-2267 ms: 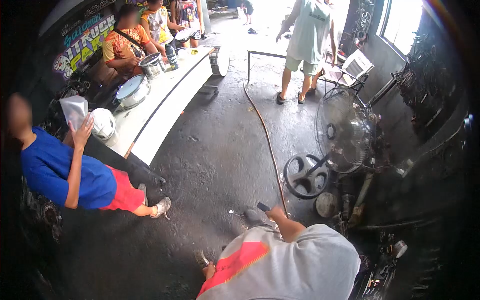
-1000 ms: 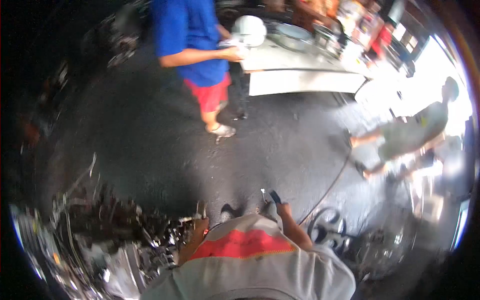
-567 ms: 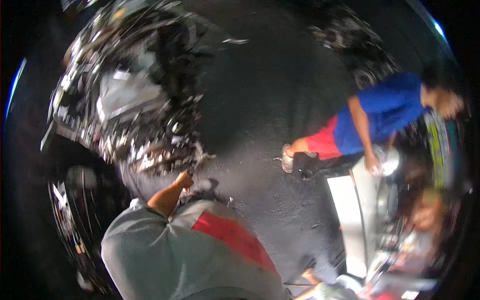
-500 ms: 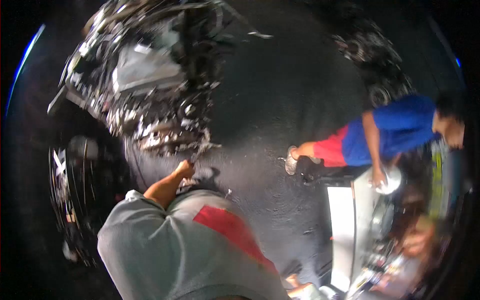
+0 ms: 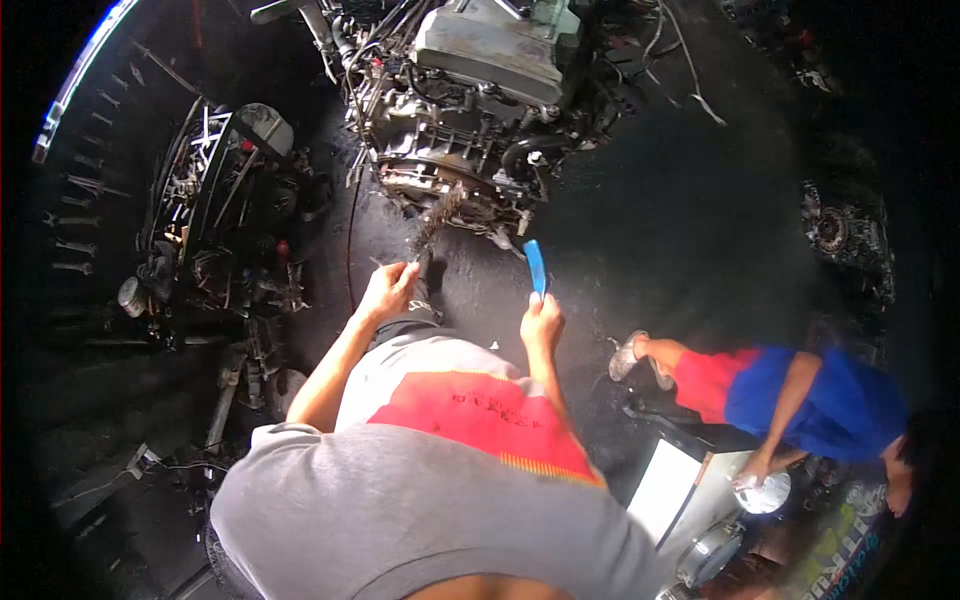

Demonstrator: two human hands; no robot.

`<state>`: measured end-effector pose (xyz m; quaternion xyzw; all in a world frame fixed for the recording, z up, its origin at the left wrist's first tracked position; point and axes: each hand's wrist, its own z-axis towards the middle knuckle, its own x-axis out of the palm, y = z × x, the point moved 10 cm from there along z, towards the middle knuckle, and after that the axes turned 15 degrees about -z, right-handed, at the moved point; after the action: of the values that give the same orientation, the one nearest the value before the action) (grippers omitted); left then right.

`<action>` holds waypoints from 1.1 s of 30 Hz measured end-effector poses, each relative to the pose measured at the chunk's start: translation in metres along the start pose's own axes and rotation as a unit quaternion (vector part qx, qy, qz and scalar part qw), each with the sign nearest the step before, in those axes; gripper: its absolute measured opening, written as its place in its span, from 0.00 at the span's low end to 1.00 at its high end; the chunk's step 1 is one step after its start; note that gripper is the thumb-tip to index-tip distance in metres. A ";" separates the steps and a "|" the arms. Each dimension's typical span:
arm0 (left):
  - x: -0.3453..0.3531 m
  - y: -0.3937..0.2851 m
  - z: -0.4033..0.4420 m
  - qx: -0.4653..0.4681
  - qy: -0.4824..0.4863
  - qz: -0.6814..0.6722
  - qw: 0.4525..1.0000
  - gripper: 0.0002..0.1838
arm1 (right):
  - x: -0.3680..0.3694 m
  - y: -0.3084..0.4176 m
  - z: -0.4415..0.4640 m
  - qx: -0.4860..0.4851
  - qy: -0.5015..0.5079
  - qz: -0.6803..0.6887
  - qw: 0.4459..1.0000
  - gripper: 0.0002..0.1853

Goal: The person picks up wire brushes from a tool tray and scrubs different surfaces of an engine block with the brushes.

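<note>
My left hand (image 5: pixel 390 290) is closed on the lower end of a dark, rough strip (image 5: pixel 432 228) that looks like a chain or bristles. Its far end overlaps the front of a large engine (image 5: pixel 445 140) in the view; I cannot tell whether they touch. To the right, my right hand (image 5: pixel 542 322) is wrapped round a flat blue object (image 5: pixel 536 268) that sticks up from the fist. What kind of object this is does not show. The engine has a grey cover (image 5: pixel 490 48), hoses and a rusty round rim facing me.
A person in a blue shirt (image 5: pixel 790 400) stands at the right, hands on a shiny round object (image 5: pixel 763 492) by a white-topped cabinet (image 5: pixel 668 485). Metal parts (image 5: pixel 205 180) crowd the left, with wrenches (image 5: pixel 75 245) beyond. Another mechanical part (image 5: pixel 835 230) lies far right.
The view has swung, so the engine now sits more central. My right hand has come into view with the blue object. The dark strip in my left hand shows clearly now.
</note>
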<state>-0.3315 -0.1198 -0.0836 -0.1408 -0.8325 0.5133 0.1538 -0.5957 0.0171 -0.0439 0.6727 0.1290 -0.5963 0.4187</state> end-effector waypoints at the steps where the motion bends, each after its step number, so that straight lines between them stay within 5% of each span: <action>1: -0.001 -0.013 0.001 -0.003 0.000 -0.033 0.999 0.23 | 0.002 0.012 0.008 0.003 0.004 0.003 1.000 0.12; 6: -0.040 -0.025 0.067 0.053 -0.025 0.160 0.985 0.23 | 0.023 0.073 0.057 -0.026 0.012 0.014 0.999 0.12; 11: -0.027 -0.089 0.107 0.035 0.080 0.215 0.973 0.24 | 0.045 0.106 0.091 0.008 -0.003 0.031 0.999 0.13; 14: -0.034 -0.112 0.130 0.113 0.059 0.186 0.974 0.26 | 0.043 0.132 0.110 -0.015 -0.036 0.073 0.997 0.11; 16: -0.027 -0.135 0.133 0.076 0.064 0.174 0.980 0.23 | 0.041 0.134 0.126 -0.006 -0.004 0.139 0.990 0.13; 18: -0.017 -0.147 0.137 0.081 0.056 0.174 0.980 0.24 | 0.021 0.143 0.141 -0.113 -0.056 0.082 0.989 0.15; 22: -0.024 -0.148 0.131 0.083 -0.050 0.147 0.984 0.21 | 0.050 0.151 0.165 -0.158 0.096 0.113 0.976 0.14; 25: -0.051 -0.127 0.106 0.155 -0.184 0.039 0.970 0.18 | 0.084 0.185 0.170 -0.291 0.148 0.075 0.942 0.13; 33: -0.202 -0.054 0.055 0.073 -0.453 -0.129 0.879 0.19 | 0.145 0.354 0.139 -0.399 0.242 0.094 0.879 0.13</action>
<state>-0.1733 -0.2670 -0.0809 0.2274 -0.7823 0.5559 -0.1649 -0.4169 -0.3481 -0.0223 0.5808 0.3893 -0.2707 0.6618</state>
